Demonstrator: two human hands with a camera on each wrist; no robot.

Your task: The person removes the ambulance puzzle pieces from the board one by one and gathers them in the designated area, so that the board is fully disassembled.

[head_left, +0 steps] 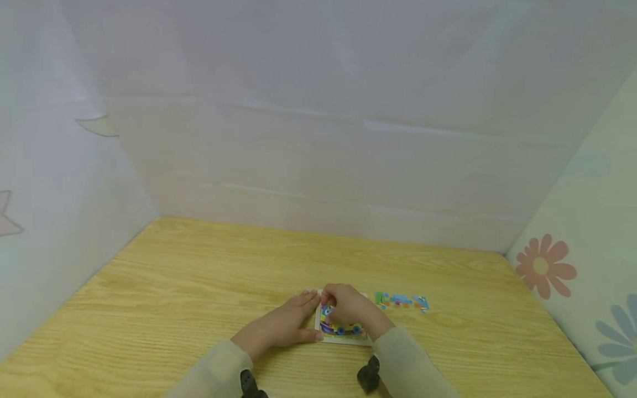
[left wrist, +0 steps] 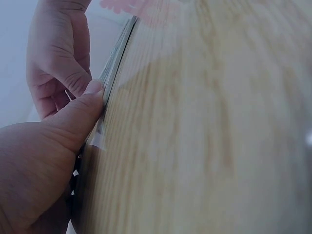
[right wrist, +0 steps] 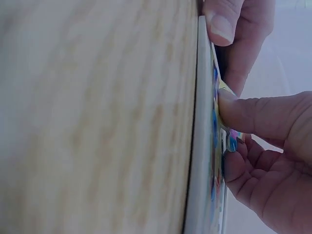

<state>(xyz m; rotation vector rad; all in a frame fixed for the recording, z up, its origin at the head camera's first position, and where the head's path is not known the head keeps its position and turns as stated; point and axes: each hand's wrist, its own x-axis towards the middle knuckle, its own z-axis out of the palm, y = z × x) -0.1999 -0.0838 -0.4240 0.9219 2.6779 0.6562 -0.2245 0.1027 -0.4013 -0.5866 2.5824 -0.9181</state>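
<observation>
A small jigsaw puzzle board [head_left: 343,340] with a pale frame and a colourful picture lies flat on the wooden table in the head view. At its left side is my left hand [head_left: 288,323], fingers straight along the upper left corner and thumb touching the lower left corner. My right hand [head_left: 348,305] is over the board and covers its upper part. In the right wrist view, its thumb and fingers pinch a colourful puzzle piece [right wrist: 233,139] close to the board's face. The left hand's thumb [left wrist: 93,87] lies against the board edge in the left wrist view.
Several loose puzzle pieces [head_left: 400,300] lie in a row on the wooden table [head_left: 209,276], right of the board. Pale cloth walls [head_left: 308,166] stand behind and at both sides, the right one printed with flowers. Dark wrist devices [head_left: 369,376] show at the sleeves.
</observation>
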